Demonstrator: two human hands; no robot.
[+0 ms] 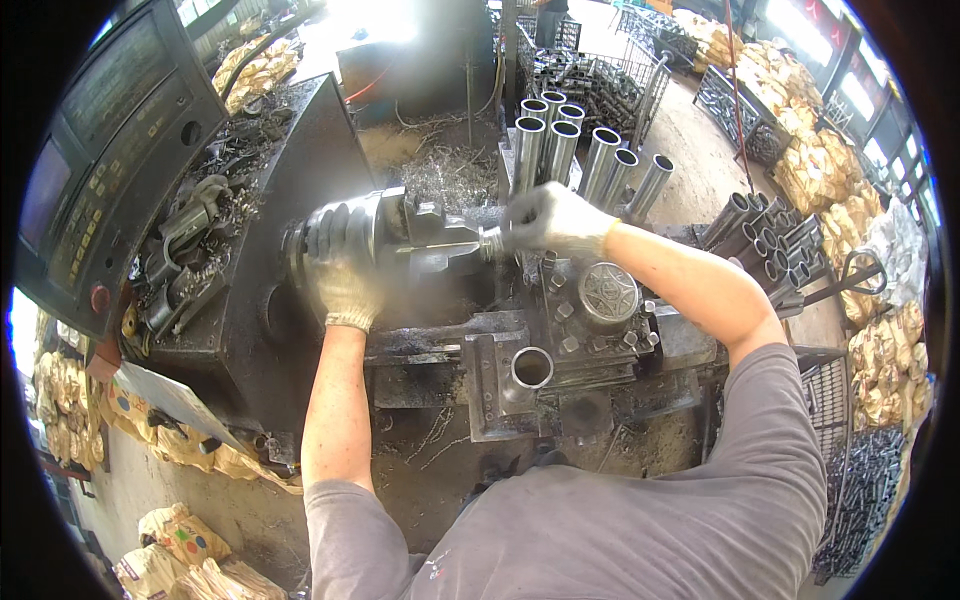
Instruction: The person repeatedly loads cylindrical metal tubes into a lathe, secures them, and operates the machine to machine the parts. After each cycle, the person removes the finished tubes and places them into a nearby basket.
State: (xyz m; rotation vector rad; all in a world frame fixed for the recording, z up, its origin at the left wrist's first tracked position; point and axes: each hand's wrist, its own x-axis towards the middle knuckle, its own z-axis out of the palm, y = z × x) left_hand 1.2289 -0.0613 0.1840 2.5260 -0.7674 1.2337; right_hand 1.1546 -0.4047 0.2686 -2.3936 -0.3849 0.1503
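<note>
Firstly, left gloved hand (345, 262): fingers spread over the lathe chuck (390, 228), seemingly to steady it, enclosing nothing. Right gloved hand (560, 220): fingers curled, near the bright metal end (490, 244) projecting from the chuck between both hands; from where I stand, I cannot tell whether it grips anything. Beyond the right hand: upright steel tubes (563, 160), probably clustered for short reach. Below it: tool post (609, 292), round-capped; nearer the body, one open-topped tube (531, 387), perhaps kept apart deliberately. Left of the left hand: chip-strewn metal parts (190, 222).
</note>
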